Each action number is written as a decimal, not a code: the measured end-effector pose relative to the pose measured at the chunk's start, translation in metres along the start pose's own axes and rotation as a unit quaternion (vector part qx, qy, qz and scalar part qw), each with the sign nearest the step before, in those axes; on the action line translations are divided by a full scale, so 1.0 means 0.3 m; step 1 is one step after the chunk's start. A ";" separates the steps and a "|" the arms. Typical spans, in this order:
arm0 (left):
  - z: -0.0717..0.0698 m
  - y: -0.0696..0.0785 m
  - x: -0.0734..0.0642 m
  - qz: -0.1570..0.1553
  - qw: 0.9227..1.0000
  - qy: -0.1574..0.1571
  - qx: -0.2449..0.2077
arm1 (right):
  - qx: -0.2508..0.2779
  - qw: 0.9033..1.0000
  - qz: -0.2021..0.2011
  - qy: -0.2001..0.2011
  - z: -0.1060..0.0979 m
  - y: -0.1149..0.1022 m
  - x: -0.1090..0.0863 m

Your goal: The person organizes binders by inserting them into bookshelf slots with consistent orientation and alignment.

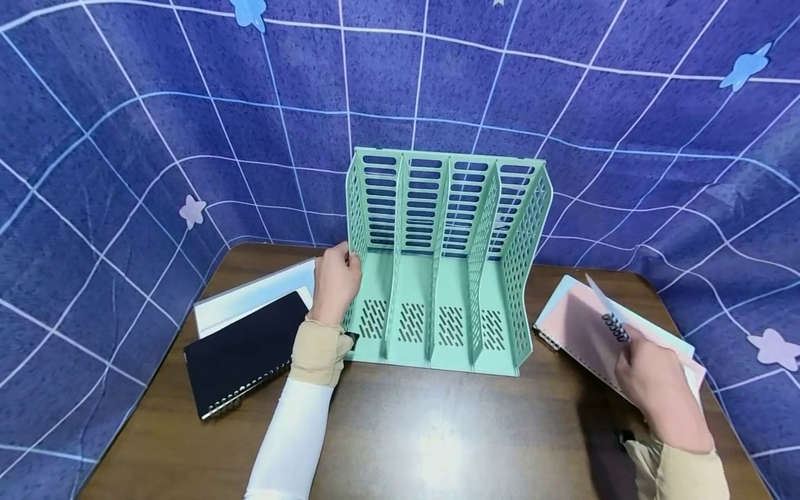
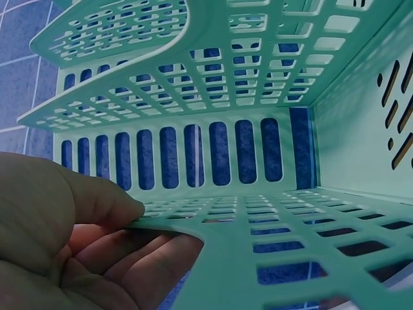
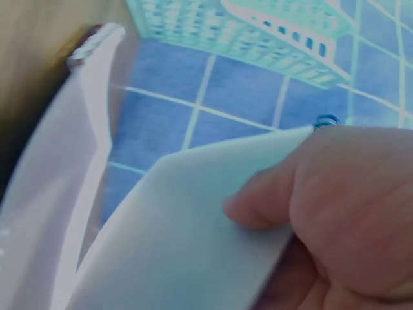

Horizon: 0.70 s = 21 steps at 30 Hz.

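Observation:
A mint-green file rack [image 1: 414,281] with several upright dividers stands on the table. My left hand [image 1: 336,283] is at its left side; in the left wrist view the thumb and curled fingers [image 2: 151,268] grip the front edge of the side wall. On the right, my right hand [image 1: 656,392] holds a spiral notebook [image 1: 601,297], raised and seen nearly edge-on in the head view. The right wrist view shows its pale cover [image 3: 187,219] with the thumb pressed on it. Below that hand lies a pink spiral notebook [image 1: 571,326], overlapping a light-blue one [image 1: 665,338].
At the left lie a black spiral notebook [image 1: 244,351] and, partly under it, a pale blue-and-white notebook [image 1: 250,295]. The brown tabletop [image 1: 400,410] reaches in front of the rack. Blue cloth [image 1: 300,76] with a grid pattern hangs behind and at both sides.

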<state>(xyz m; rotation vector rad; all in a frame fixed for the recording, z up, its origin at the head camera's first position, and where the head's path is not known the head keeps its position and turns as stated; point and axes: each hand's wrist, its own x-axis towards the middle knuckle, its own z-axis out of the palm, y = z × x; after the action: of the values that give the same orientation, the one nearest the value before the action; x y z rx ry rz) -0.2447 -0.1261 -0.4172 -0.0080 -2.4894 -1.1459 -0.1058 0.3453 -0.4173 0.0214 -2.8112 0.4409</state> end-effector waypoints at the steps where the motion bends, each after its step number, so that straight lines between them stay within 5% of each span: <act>1: 0.000 0.000 0.000 0.001 1.000 -0.001 -0.003 | 0.002 1.000 0.003 0.019 -0.011 -0.011 -0.002; 8: -0.002 -0.004 0.001 -0.006 1.000 -0.015 0.005 | 0.018 0.991 0.031 0.127 -0.074 -0.085 -0.026; 21: 0.000 -0.013 0.005 -0.004 1.000 -0.020 0.017 | 0.086 0.952 0.061 0.287 -0.110 -0.175 -0.039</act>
<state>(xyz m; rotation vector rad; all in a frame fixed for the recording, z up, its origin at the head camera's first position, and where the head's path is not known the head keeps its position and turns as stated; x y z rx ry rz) -0.2468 -0.1289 -0.4196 -0.0135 -2.5458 -1.1180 -0.0820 0.3048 -0.3751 -0.2111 -2.2023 0.6075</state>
